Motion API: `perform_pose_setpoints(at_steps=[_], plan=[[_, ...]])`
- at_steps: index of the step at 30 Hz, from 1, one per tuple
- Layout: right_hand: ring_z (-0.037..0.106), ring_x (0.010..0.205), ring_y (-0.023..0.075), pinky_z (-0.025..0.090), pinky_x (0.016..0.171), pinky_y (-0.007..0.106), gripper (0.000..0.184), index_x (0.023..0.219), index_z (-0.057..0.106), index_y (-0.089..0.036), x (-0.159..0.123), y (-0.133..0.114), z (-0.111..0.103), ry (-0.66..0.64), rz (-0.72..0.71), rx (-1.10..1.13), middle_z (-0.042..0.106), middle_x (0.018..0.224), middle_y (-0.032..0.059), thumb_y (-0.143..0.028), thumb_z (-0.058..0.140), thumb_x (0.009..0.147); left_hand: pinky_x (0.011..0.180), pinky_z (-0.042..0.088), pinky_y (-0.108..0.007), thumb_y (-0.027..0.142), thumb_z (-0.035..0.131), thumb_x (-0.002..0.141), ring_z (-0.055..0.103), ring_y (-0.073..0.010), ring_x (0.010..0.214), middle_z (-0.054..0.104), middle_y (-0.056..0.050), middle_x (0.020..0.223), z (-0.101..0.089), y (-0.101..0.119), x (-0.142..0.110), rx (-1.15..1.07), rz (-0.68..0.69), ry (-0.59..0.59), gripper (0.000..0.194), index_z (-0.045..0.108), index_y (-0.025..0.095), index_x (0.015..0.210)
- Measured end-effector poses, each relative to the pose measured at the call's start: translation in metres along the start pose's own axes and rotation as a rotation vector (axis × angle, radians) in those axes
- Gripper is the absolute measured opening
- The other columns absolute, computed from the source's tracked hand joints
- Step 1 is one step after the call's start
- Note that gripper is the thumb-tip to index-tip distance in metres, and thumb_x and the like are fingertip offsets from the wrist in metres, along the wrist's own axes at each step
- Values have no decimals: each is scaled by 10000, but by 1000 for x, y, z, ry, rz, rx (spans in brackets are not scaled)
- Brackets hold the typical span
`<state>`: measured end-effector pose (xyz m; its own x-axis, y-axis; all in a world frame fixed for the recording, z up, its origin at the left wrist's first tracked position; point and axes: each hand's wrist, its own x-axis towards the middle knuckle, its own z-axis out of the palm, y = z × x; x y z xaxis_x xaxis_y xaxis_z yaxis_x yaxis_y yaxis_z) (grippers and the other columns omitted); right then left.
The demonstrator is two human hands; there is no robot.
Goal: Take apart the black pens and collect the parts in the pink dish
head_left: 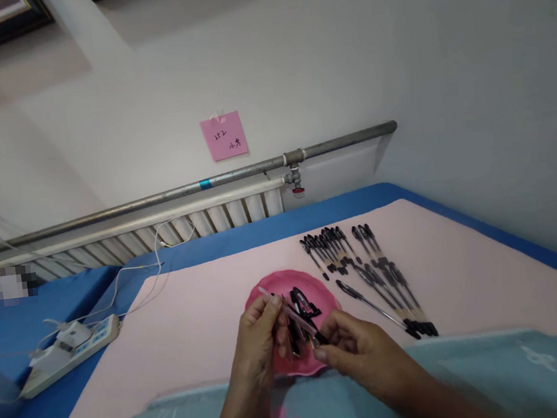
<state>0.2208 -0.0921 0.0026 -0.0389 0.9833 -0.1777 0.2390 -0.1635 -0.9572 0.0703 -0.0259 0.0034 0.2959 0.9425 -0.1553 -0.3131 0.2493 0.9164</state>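
Between my two hands, above a pink scalloped plate (328, 290), is a clear pen barrel (298, 317) with a dark end toward the right. My left hand (257, 339) pinches the barrel near its upper left end. The fingers of my right hand (357, 344) close on the dark lower end, and the fingertips hide what is exactly there. Black pen caps (303, 300) and other dark pen parts lie in the plate, partly covered by my hands. A single capped pen (375, 307) lies on the table to the right of the plate.
Beyond the plate, several pens (331, 250) lie in rows, with another group of pens (392, 286) nearer. Pale pink paper (195, 319) covers the blue table (358, 200). A power strip (73, 353) with white cables lies left. A radiator (214, 220) and pipe run along the wall.
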Motion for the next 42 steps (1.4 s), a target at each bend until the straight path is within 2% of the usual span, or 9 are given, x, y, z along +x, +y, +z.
perform_pose_setpoints(at_steps=[4, 9, 14, 16, 20, 26, 34, 38, 42], plan=[[430, 377, 68, 210, 321, 179, 330, 821, 533, -186, 3, -1, 0, -224, 239, 331, 580, 610, -9, -467, 361, 839, 306, 248, -154, 409, 642, 729, 332, -24, 278, 471, 73, 435, 1, 2, -2, -14, 28, -2, 280, 556, 142, 721], [344, 363, 37, 238, 362, 168, 203, 705, 505, -195, 5, -3, -1, -102, 82, 295, 449, 460, -90, -365, 616, 707, 300, 250, -155, 409, 647, 725, 328, -25, 277, 474, 72, 440, 2, 4, -2, -24, 24, 12, 282, 557, 142, 720], [356, 319, 50, 188, 310, 184, 251, 784, 513, -191, 4, -3, 0, -218, 222, 360, 561, 559, -35, -428, 432, 801, 300, 244, -161, 423, 642, 720, 322, -34, 278, 451, 79, 419, 2, 2, -1, -3, 22, 9, 292, 534, 152, 700], [344, 333, 53, 219, 341, 189, 192, 703, 490, -198, 3, -3, -1, -177, 174, 252, 500, 498, -62, -373, 474, 781, 304, 239, -167, 438, 632, 720, 313, -39, 278, 435, 83, 407, 1, 1, 0, 15, 21, 24, 305, 512, 162, 674], [511, 577, 125, 357, 532, 242, 80, 737, 541, -209, 4, 1, -8, 111, -138, -219, 577, 652, -21, -266, 512, 785, 328, 226, -182, 475, 582, 727, 291, -51, 307, 387, 91, 390, -7, 1, 4, 155, 52, 172, 348, 433, 190, 596], [523, 818, 234, 309, 766, 381, 188, 810, 619, -193, 23, 8, -12, 189, -482, -917, 656, 809, 63, -172, 438, 856, 484, 299, -212, 423, 464, 795, 411, -95, 466, 414, 63, 467, -19, 0, 10, 947, 159, 295, 323, 431, 195, 569], [566, 760, 156, 275, 839, 337, 282, 803, 641, -215, 31, 9, 0, 39, -515, -980, 674, 735, 2, -19, 442, 769, 563, 302, -269, 311, 462, 809, 564, -184, 640, 653, -87, 696, -17, -8, 15, 1268, 88, 222, 241, 608, 158, 692], [555, 924, 181, 280, 873, 327, 271, 993, 616, -205, 27, 6, -17, 181, -377, -1004, 667, 945, 50, -102, 414, 844, 610, 343, -283, 310, 420, 842, 612, -223, 749, 687, -134, 819, -15, -8, 14, 1349, 56, 198, 282, 646, 148, 805], [579, 814, 221, 349, 672, 304, 264, 936, 602, -136, 19, 10, -45, 279, -158, -1072, 632, 919, 125, -114, 353, 850, 671, 377, -292, 309, 405, 854, 625, -238, 832, 694, -143, 886, -13, -10, 13, 1370, 38, 162, 302, 653, 145, 909]])
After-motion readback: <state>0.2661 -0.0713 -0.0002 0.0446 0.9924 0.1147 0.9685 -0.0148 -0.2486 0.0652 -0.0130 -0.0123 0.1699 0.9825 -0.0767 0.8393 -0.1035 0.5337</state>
